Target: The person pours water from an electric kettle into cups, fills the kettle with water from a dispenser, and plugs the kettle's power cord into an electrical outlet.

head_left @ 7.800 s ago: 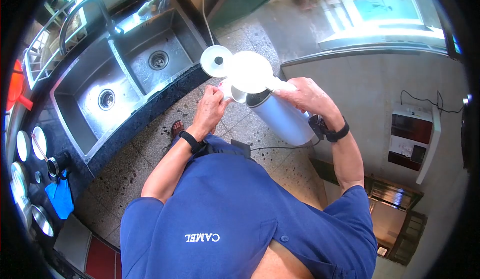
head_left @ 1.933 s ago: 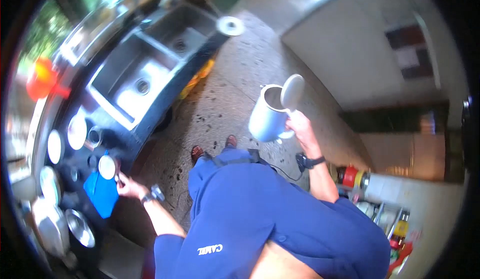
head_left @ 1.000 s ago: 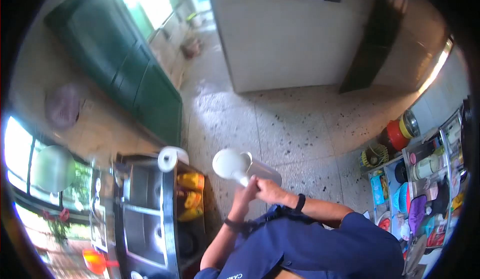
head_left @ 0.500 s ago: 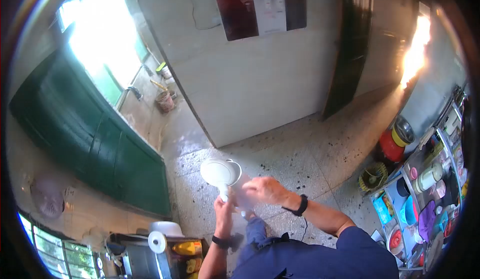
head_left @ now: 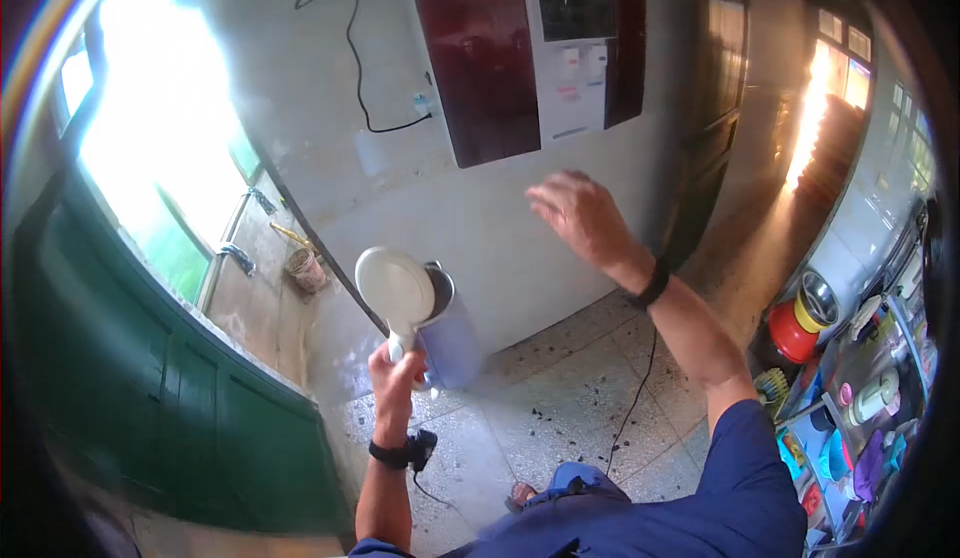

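My left hand (head_left: 393,386) is closed around the handle of a pale electric kettle (head_left: 455,343). The kettle's round white lid (head_left: 393,288) stands up, and a strip of the metal inside shows beside it. My right hand (head_left: 585,220) is raised in the air at the right, fingers stretched out and slightly bent, with nothing visible in it. It is nearest to a wall-mounted unit (head_left: 480,68) with dark red side panels and a white middle section, but apart from it. A black band sits on each wrist.
A black cord (head_left: 355,58) runs down the wall to a plug beside the unit. At left is a green cabinet or door (head_left: 180,378) under a bright window. A shelf (head_left: 815,413) with bowls and household items and a red basin (head_left: 790,336) stand at right. Dark bits lie scattered on the speckled floor (head_left: 560,413).
The view has tilted up towards the wall unit. My left hand has raised the kettle, and its lid now stands open. My right hand has moved away from the kettle, up and to the right.
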Demonstrator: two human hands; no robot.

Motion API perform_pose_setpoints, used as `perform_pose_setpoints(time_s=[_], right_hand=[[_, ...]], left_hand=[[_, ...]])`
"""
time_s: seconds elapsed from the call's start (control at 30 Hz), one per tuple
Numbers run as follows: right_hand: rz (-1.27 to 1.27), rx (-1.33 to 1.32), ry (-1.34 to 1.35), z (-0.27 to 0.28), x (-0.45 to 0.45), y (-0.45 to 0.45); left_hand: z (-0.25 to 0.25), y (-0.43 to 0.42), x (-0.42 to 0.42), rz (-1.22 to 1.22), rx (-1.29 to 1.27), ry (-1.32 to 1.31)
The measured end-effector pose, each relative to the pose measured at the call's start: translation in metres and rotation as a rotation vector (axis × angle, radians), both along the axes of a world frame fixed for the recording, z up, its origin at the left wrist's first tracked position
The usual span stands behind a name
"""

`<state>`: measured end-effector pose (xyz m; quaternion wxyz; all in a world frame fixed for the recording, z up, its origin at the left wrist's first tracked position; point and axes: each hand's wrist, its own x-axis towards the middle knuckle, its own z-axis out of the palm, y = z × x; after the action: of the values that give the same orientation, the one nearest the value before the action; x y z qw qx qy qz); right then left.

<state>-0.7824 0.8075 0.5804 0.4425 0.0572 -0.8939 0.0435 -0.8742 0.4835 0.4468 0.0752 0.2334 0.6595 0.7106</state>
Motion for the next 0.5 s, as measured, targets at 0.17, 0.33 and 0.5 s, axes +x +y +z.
perform_pose_setpoints(time_s=[0.17,0.33,0.5], right_hand=[[0.043,0.149,0.173,0.056,-0.107,0.033],[0.076,0.399,0.308,0.083,-0.203,0.053],[0.042,0.603,0.401,0.100,-0.266,0.055]], left_hand=[[0.038,0.046,-0.100,0.051,0.033,0.074],[0.060,0.089,-0.163,0.100,0.084,0.123],[0.075,0.114,-0.221,0.105,0.077,0.142]])
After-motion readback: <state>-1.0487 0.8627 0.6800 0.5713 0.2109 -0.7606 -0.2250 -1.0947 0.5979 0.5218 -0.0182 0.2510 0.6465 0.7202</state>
